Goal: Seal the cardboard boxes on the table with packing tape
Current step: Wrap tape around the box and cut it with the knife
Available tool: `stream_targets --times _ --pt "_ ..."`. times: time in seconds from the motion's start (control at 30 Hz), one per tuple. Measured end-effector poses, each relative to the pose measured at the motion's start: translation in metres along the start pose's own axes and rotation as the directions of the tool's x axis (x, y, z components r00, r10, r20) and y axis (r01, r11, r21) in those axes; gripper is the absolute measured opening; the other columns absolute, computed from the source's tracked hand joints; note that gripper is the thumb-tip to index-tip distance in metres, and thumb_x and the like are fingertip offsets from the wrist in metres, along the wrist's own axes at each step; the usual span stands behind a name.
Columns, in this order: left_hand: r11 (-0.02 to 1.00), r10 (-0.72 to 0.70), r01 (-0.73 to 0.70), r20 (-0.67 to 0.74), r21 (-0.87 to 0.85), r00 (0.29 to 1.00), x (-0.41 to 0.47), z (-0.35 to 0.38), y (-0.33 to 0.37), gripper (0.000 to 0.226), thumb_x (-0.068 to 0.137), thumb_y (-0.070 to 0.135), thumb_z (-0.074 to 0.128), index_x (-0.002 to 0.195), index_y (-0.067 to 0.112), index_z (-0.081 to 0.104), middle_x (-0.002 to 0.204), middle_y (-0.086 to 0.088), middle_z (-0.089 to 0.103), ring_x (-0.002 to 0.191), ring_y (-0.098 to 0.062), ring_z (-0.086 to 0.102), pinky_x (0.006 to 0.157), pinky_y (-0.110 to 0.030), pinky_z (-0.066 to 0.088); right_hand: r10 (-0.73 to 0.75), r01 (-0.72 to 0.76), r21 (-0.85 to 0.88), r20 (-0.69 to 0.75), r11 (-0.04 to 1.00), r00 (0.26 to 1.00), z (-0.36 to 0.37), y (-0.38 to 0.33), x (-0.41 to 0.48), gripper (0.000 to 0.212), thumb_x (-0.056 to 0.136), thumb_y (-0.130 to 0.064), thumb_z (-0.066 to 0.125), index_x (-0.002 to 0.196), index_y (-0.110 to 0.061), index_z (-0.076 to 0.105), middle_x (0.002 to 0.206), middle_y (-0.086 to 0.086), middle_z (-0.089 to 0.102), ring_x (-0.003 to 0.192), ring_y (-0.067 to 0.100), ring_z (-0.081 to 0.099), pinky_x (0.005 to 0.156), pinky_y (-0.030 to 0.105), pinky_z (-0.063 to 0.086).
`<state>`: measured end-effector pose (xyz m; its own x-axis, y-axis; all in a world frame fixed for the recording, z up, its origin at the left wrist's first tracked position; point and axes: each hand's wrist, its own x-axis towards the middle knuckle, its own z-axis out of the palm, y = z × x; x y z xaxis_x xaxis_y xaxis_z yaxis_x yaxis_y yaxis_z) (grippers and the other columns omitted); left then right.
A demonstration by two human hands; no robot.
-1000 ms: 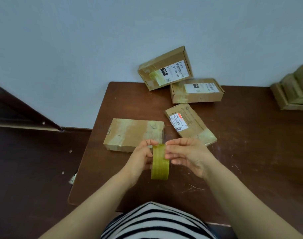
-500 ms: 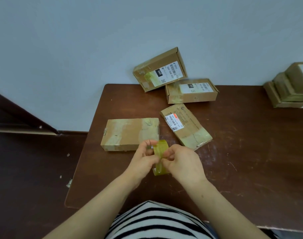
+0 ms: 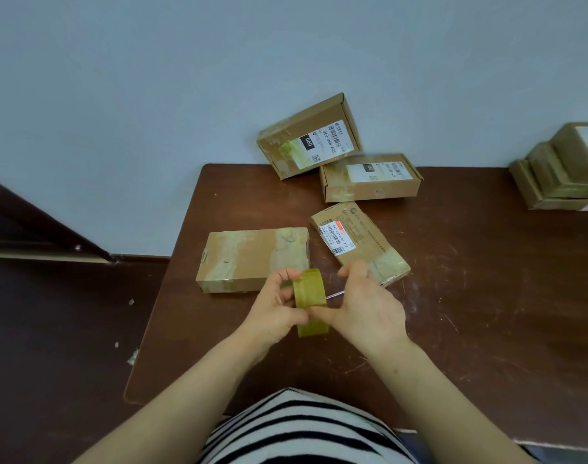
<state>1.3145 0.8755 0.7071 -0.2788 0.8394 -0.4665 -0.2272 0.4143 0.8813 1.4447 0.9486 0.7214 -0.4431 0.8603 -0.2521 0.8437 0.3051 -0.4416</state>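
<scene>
Left hand (image 3: pixel 275 311) grips tape roll (image 3: pixel 311 301) over table (image 3: pixel 470 296), near left edge, just before plain box (image 3: pixel 249 259); right hand (image 3: pixel 367 308) pinches loose strip (image 3: pixel 334 294). I judge roll light, stiff; strip flimsy, sticky: hold rim.

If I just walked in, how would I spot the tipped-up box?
Find the brown table and follow its far edge to the pale wall. The tipped box is the leftmost one there. Only it leans against the wall; the labelled box beside it lies flat.
</scene>
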Motion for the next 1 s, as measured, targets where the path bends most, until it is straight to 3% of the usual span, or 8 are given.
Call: stream_targets --times 0.07,0.17,0.23,0.33,0.53,0.7,0.8,1.0 --pt "1.0 0.003 -0.003 0.006 -0.002 1.0 -0.001 -0.002 0.0 0.064 0.068 -0.032 0.055 0.106 0.018 0.046 0.08 0.002 0.072 0.071 -0.007 0.066 0.06 -0.021 0.052 0.091 -0.113 0.222 0.108 0.968 0.99 -0.003 0.007 0.007 0.076 0.06 -0.059 0.08 0.112 -0.028 0.034 0.093 -0.014 0.049 0.087 0.01 0.058 0.064 0.028 0.039" --pt "1.0 0.012 -0.011 0.025 -0.019 1.0 -0.001 -0.002 0.002 0.062 0.069 -0.028 0.061 0.109 0.017 0.046 0.086 -0.001 0.072 0.075 -0.01 0.067 0.064 -0.023 0.053 0.021 -0.218 0.641 0.301 0.736 0.953 0.012 0.013 0.011 0.044 0.076 -0.044 0.076 0.106 -0.017 0.059 0.092 -0.008 0.063 0.089 0.009 0.06 0.08 0.031 0.05" --pt "1.0 0.007 -0.007 0.028 -0.019 1.0 -0.001 0.001 0.005 0.062 0.07 -0.03 0.058 0.108 0.017 0.045 0.088 -0.003 0.071 0.075 -0.012 0.066 0.063 -0.023 0.054 0.003 -0.258 0.739 0.328 0.623 0.945 0.022 0.013 0.01 0.024 0.089 -0.038 0.063 0.094 -0.015 0.067 0.09 -0.001 0.068 0.092 0.02 0.063 0.092 0.044 0.05" --pt "0.996 -0.034 0.032 -0.028 -0.086 0.999 0.0 -0.002 0.01 0.052 0.077 -0.026 0.048 0.105 0.017 0.049 0.089 -0.006 0.069 0.077 -0.018 0.064 0.067 -0.03 0.055 -0.094 -0.346 0.812 0.436 0.47 0.895 0.026 0.015 0.006 0.029 0.09 -0.043 0.055 0.105 -0.022 0.068 0.103 0.001 0.072 0.104 0.02 0.065 0.097 0.041 0.046" --pt "0.981 -0.183 0.164 -0.223 -0.101 0.958 0.004 -0.004 0.019 0.009 0.092 0.011 0.058 0.089 0.018 0.053 0.08 -0.002 0.062 0.072 -0.016 0.06 0.06 -0.028 0.051 -0.368 -0.068 0.831 0.316 0.552 0.874 0.038 0.021 -0.006 0.026 0.085 0.0 0.067 0.107 -0.014 0.063 0.103 0.007 0.072 0.098 0.02 0.068 0.091 0.036 0.053" --pt "0.971 -0.209 0.236 -0.345 0.037 0.915 0.005 -0.014 0.022 0.008 0.092 0.022 0.062 0.085 0.02 0.061 0.084 0.002 0.061 0.075 -0.013 0.049 0.06 -0.026 0.035 -0.401 -0.043 0.879 0.259 0.475 0.879 0.038 0.017 -0.017 0.024 0.083 -0.014 0.062 0.105 -0.022 0.06 0.088 -0.004 0.068 0.087 0.014 0.063 0.08 0.027 0.05" --pt "0.991 -0.109 0.131 -0.348 0.04 0.931 0.002 -0.012 0.027 0.012 0.092 0.018 0.062 0.08 0.017 0.063 0.078 0.002 0.063 0.073 -0.011 0.054 0.066 -0.024 0.04 -0.417 -0.026 0.905 0.221 0.425 0.881 0.036 0.018 -0.021 0.026 0.083 -0.014 0.061 0.109 -0.019 0.06 0.093 0.003 0.071 0.096 0.023 0.067 0.083 0.03 0.052" --pt "0.869 0.319 -0.126 -0.348 0.478 0.882 0.0 -0.008 0.026 0.007 0.091 0.022 0.062 0.086 0.018 0.066 0.088 0.004 0.068 0.083 -0.016 0.064 0.08 -0.038 0.053 -0.388 0.005 0.941 0.135 0.339 0.912 0.032 0.013 -0.028 0.021 0.088 -0.002 0.058 0.106 -0.013 0.059 0.087 -0.001 0.07 0.087 0.016 0.07 0.074 0.022 0.052"
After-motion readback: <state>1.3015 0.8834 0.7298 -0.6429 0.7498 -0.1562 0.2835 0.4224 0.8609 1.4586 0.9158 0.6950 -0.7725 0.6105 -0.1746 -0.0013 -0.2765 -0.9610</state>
